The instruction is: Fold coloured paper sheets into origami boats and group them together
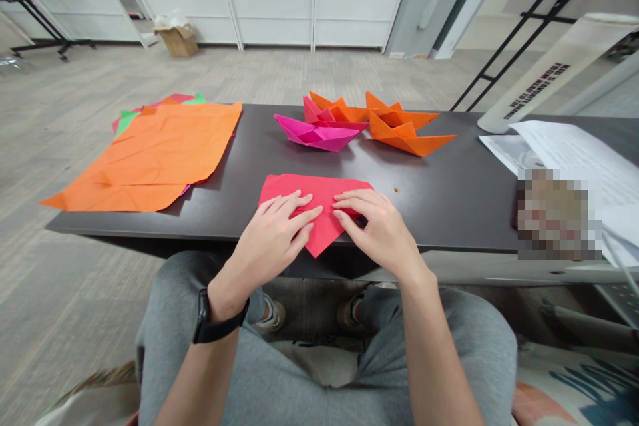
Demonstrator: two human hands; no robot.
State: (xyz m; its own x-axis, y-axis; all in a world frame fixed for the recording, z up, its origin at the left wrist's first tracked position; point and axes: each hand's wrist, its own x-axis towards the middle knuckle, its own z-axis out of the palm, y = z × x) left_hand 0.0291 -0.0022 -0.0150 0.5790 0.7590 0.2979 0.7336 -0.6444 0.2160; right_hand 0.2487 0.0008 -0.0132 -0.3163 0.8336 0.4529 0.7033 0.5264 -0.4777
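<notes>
A folded sheet of red paper (319, 185) lies on the dark table, its lower point reaching the front edge. My left hand (274, 233) rests on the paper's left side with fingers stretched out and slightly spread. On the right side, my right hand (379, 229) has its thumb and fingertips close together at a folded edge of the paper. Part of the sheet is hidden beneath both hands. Just beyond it stand folded paper boats: a magenta boat (322, 136), a pinkish-red boat (317, 111) and several orange boats (417, 140).
Orange paper sheets (150, 153) lie at the table's left end, overhanging its edge, with green and red sheets underneath. At right are printed papers (569, 153), a tall white cylinder (554, 76) and a blurred-out item (554, 216). A cardboard box (177, 40) sits on the floor beyond.
</notes>
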